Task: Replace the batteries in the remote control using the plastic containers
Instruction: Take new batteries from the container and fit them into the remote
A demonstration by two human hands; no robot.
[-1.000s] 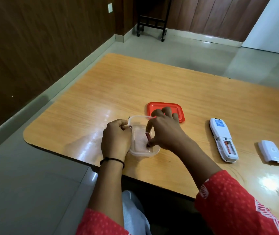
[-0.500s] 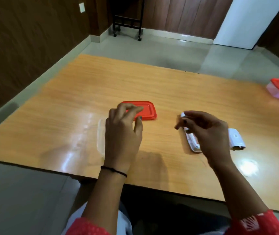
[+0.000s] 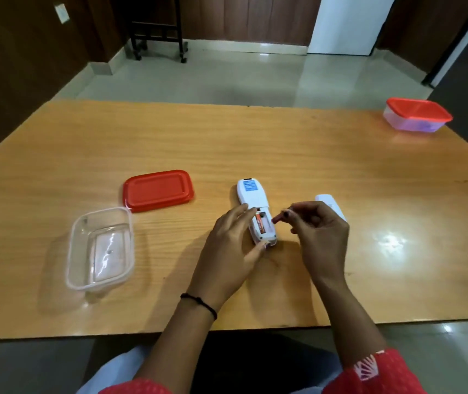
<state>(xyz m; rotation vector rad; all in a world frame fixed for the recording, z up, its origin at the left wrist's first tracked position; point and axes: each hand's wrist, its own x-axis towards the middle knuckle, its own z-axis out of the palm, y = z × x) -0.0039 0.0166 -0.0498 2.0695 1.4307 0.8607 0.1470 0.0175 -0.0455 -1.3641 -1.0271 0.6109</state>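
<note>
A white remote (image 3: 253, 196) lies face down mid-table, its battery bay uncovered with one red battery (image 3: 260, 224) inside. My left hand (image 3: 234, 245) grips the remote's left side and near end. My right hand (image 3: 319, 233) pinches a second red battery (image 3: 277, 219) just right of the bay. The remote's white battery cover (image 3: 330, 203) lies behind my right hand, partly hidden. An open clear plastic container (image 3: 100, 248) holding nothing sits at the left, with its red lid (image 3: 157, 190) lying flat behind it.
A second clear container with a red lid on (image 3: 416, 114) stands at the far right of the wooden table (image 3: 284, 143). A dark wheeled stand (image 3: 157, 38) is on the floor beyond. The table's near edge runs just in front of my forearms.
My right hand carried a battery from the clear container over to the remote. My left hand let go of the container and took hold of the remote. The view swung right.
</note>
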